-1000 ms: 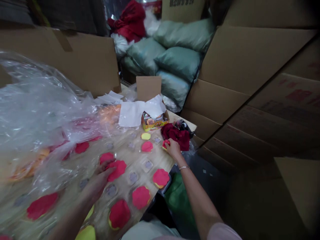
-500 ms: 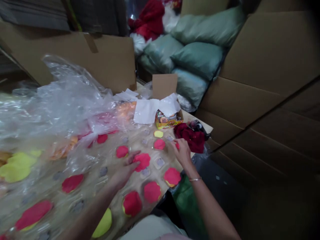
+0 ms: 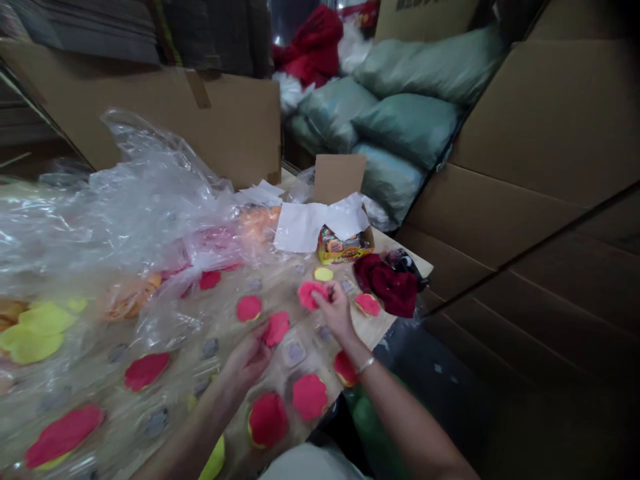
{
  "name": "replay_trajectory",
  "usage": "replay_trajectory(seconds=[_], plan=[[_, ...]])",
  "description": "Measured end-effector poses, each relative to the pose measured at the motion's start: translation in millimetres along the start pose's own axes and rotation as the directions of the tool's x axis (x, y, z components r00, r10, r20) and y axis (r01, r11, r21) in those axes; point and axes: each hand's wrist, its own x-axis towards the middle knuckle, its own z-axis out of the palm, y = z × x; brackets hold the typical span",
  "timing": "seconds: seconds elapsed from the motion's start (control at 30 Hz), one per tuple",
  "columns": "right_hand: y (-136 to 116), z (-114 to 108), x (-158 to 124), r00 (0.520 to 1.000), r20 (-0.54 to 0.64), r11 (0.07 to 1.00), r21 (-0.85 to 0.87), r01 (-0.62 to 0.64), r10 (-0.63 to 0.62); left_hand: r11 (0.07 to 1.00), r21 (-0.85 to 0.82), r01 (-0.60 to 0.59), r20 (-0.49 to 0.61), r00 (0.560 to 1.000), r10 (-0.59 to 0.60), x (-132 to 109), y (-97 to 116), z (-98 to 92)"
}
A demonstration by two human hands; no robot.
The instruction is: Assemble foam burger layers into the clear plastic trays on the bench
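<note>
My left hand [image 3: 254, 355] holds a red scalloped piece [image 3: 277, 329] by its edge, over the middle of the table. My right hand [image 3: 335, 312] pinches another red piece [image 3: 311, 295], a little above and to the right of the first. Red pieces with yellow edges lie around on the table, such as one [image 3: 267, 420] nearest my body and one [image 3: 368, 305] right of my right hand. Small clear trays [image 3: 294, 352] with grey discs sit between them. A yellow piece [image 3: 323, 274] lies beyond my right hand.
Clear plastic wrap [image 3: 150, 193] covers the left and back of the table. An open printed box [image 3: 345, 250] and a dark red cloth [image 3: 387, 287] are at the far right corner. Large cartons [image 3: 500, 220] and green sacks [image 3: 405, 127] stand beyond.
My right hand has moved left and now holds a red piece out. My left hand has lifted a red piece from the table. A red piece now shows beside the dark red cloth.
</note>
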Motion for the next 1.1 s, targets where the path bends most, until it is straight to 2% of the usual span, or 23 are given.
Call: replay_trajectory(seconds=[0.03, 0.07, 0.13, 0.2, 0.33, 0.43, 0.5, 0.6, 0.67, 0.73, 0.77, 0.83, 0.9, 0.93, 1.0, 1.1], plan=[[9, -3, 18, 0.997, -0.062, 0.995, -0.089, -0.046, 0.040, 0.999, -0.038, -0.028, -0.035, 0.999, 0.027, -2, 3, -0.5], [18, -7, 35, 0.996, -0.070, 0.972, -0.228, -0.065, 0.050, 0.997, -0.067, -0.043, -0.053, 0.998, 0.040, -5, 7, -1.8], [35, -14, 65, 0.997, 0.054, 0.857, -0.515, -0.014, 0.049, 0.996, -0.076, -0.038, -0.039, 0.999, 0.035, -13, 14, -7.2], [48, -17, 83, 0.977, 0.201, 0.770, -0.633, 0.076, 0.069, 0.998, -0.058, -0.024, -0.023, 0.999, 0.022, -24, 20, -15.7], [64, -12, 87, 0.907, 0.411, 0.734, -0.644, 0.213, 0.097, 0.995, -0.024, -0.092, -0.016, 0.996, 0.092, -47, 28, -37.6], [67, -11, 83, 0.861, 0.501, 0.721, -0.628, 0.293, 0.086, 0.981, -0.005, -0.193, -0.117, 0.974, 0.191, -58, 31, -56.5], [66, -13, 79, 0.840, 0.537, 0.725, -0.608, 0.324, 0.075, 0.976, 0.054, -0.211, -0.195, 0.956, 0.217, -64, 30, -71.5], [60, -17, 71, 0.841, 0.539, 0.745, -0.579, 0.332, 0.044, 0.951, 0.197, -0.238, -0.210, 0.937, 0.278, -77, 21, -96.2], [51, -14, 60, 0.865, 0.501, 0.763, -0.555, 0.331, -0.011, 0.913, 0.314, -0.259, -0.144, 0.938, 0.316, -92, 11, -109.7], [36, -8, 40, 0.868, 0.489, 0.793, -0.494, 0.355, -0.084, 0.864, 0.440, -0.244, -0.066, 0.951, 0.302, -108, 1, -117.5], [26, -5, 28, 0.851, 0.510, 0.815, -0.436, 0.382, -0.126, 0.830, 0.508, -0.231, -0.036, 0.957, 0.289, -116, -5, -119.5], [3, 0, 0, 0.785, 0.585, 0.851, -0.289, 0.439, -0.207, 0.729, 0.648, -0.219, -0.006, 0.956, 0.292, -127, -16, -121.9], [-16, 2, -26, 0.706, 0.655, 0.861, -0.166, 0.481, -0.268, 0.571, 0.789, -0.227, 0.019, 0.938, 0.346, -132, -26, -124.6], [-22, 0, -37, 0.683, 0.675, 0.861, -0.140, 0.489, -0.278, 0.473, 0.851, -0.230, 0.035, 0.923, 0.384, -133, -30, -126.4], [-29, -6, -51, 0.688, 0.672, 0.865, -0.143, 0.481, -0.272, 0.272, 0.936, -0.222, 0.076, 0.885, 0.460, -132, -38, -130.0], [-31, -21, -62, 0.753, 0.614, 0.884, -0.185, 0.429, -0.237, 0.045, 0.976, -0.214, 0.159, 0.836, 0.525, -130, -49, -133.1]])
